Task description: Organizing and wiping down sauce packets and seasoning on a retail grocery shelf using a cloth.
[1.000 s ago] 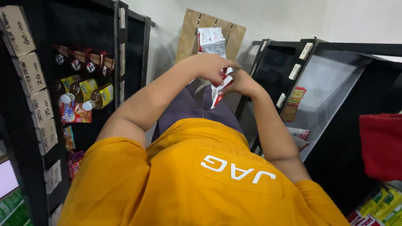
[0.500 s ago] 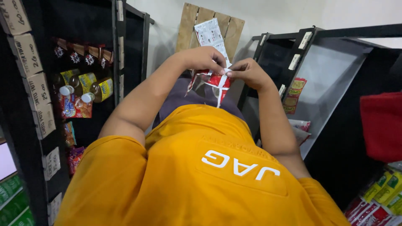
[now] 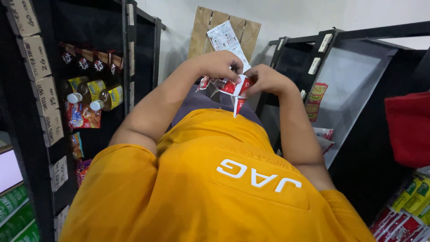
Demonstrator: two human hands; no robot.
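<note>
Both hands closed on strip of red-and-white sachets (image 3: 230, 87), held chest-high between shelves: left hand (image 3: 218, 64) pinching upper portion, right hand (image 3: 267, 79) gripping adjoining packet. Separation step apparently underway; likely needs firm opposing pull along perforation.

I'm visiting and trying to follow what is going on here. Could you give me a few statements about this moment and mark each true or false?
1. Both hands are on the strip of red and white sachets. True: the left hand and the right hand grip it in front of the chest.
2. The person wears a blue shirt. False: the shirt is orange.
3. Bottles with white caps stand on the dark shelf at the left. True.
4. The wooden pallet lies flat on the floor. False: it leans upright against the white wall.
5. The grey shelf at the right is packed full. False: only a few packets show on it.
</note>
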